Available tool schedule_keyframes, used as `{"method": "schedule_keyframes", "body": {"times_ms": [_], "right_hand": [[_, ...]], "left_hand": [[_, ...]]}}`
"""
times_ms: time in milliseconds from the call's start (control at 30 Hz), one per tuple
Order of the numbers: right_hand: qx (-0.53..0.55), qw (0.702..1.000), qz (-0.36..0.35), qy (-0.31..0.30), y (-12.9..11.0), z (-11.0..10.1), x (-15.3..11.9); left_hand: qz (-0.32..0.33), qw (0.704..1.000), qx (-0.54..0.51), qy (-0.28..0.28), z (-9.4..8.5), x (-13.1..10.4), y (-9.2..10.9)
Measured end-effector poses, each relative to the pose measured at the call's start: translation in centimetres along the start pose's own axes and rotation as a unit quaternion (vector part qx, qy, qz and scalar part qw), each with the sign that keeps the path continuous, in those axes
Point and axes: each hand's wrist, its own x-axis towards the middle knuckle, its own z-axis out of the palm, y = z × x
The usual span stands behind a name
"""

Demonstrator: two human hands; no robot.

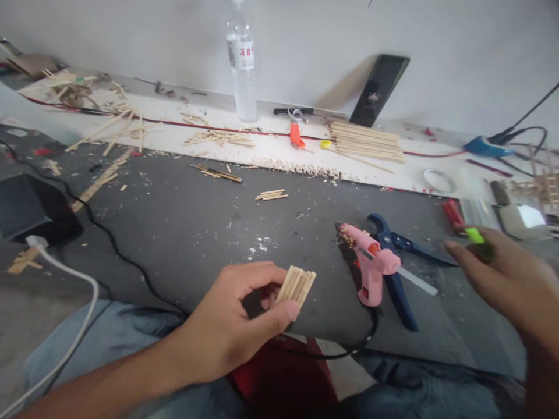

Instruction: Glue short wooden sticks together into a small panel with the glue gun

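Near the table's front edge, my left hand [244,320] is closed on a small bundle of short wooden sticks [297,285], lined up side by side like a flat panel. The thumb presses its near face, and the other fingers are partly hidden behind. At the right, my right hand [510,273] is closed around a small object with a bright green end [475,235]; its kind is hidden by the fingers. Between the hands, a pink hot glue gun [371,262] lies with a clear glue stick out of its back. Under it rest blue-handled cutters [399,291].
Loose short sticks [271,195] and a craft knife [216,173] lie mid-table. Behind are long sticks [367,142], a water bottle [242,70], an orange-red tool [297,134] and a tape ring [439,180]. Cables [122,262] cross the left side; a black box [37,206] stands there.
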Motion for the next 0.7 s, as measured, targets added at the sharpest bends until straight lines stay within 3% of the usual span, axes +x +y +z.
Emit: {"method": "schedule_keyframes", "body": {"times_ms": [133, 233, 400, 533, 700], "right_hand": [[-0.004, 1.000, -0.025, -0.015, -1.1, 1.5, 2.8], [-0.013, 1.000, -0.012, -0.005, -2.4, 2.3, 2.6], [-0.021, 1.000, 0.018, 0.007, -1.9, 2.8, -0.4], [-0.055, 0.997, 0.014, -0.058, -0.1, 3.9, -3.4], [-0.091, 0.995, -0.025, -0.042, -0.3, 4.9, -5.1]], "left_hand": [[0.009, 1.000, -0.003, 0.005, 0.2, 0.0, -0.1], [-0.039, 0.993, -0.108, -0.009, 0.4, 0.1, -0.5], [-0.116, 0.952, -0.279, -0.043, 0.7, 0.9, -1.3], [-0.109, 0.941, -0.318, -0.028, 0.8, 1.7, -1.9], [-0.096, 0.930, -0.354, -0.009, 1.1, 2.5, -2.7]]}}
